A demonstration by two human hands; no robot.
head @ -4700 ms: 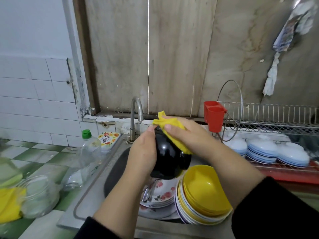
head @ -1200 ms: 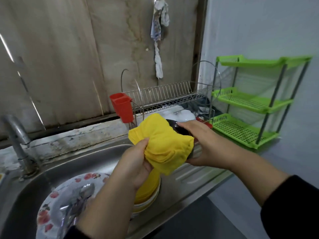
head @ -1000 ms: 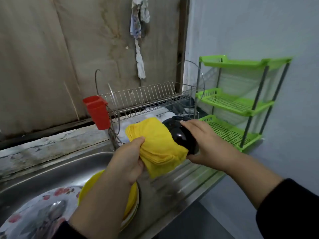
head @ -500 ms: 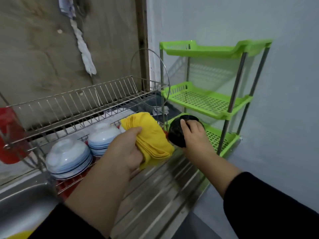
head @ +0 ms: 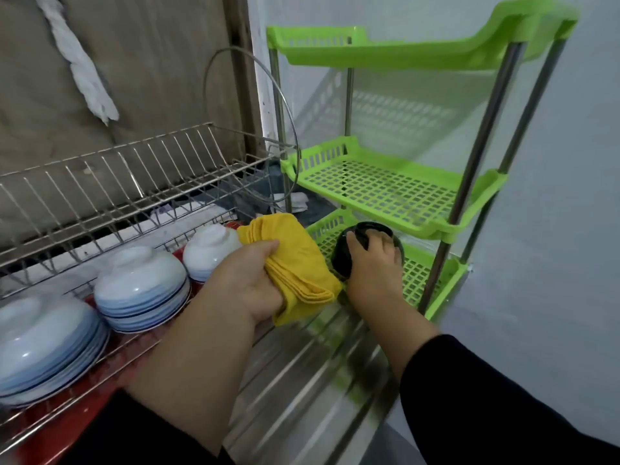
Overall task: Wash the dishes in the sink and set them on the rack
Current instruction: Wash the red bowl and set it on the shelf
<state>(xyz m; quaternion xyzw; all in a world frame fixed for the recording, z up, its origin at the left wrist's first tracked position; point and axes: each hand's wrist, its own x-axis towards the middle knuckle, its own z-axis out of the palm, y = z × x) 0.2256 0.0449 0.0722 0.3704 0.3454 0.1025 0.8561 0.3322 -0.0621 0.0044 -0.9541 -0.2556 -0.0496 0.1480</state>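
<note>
Leftmost, three stacks of upturned white-and-blue bowls (head: 141,290) sit on the lower tier of a wire dish rack (head: 134,182), over a red drip tray (head: 80,417) that shows beneath the wires. Above them the rack's upper tier is a row of bare metal slots, and a twisted white rag (head: 80,65) hangs on the brown wall behind.

Next, near the middle, the left hand (head: 248,280) grips a folded yellow cloth (head: 295,266), fingers curled round its upper edge, with the rest of the cloth hanging below and to the right of the hand. It hovers over the ribbed steel draining board (head: 302,380), close to the rightmost bowl stack.

Just to the right of the cloth, the right hand (head: 372,263) holds a glossy black bowl (head: 349,256), fingers spread and curved over its side and rim. The bowl is tilted, at the front of the lowest shelf of a green plastic three-tier shelf (head: 385,186); whether it rests on the mesh or is held just above it I cannot tell. Both forearms are bare, with dark sleeves pushed back. The green stand's metal posts stand against a pale wall on the far right.
</note>
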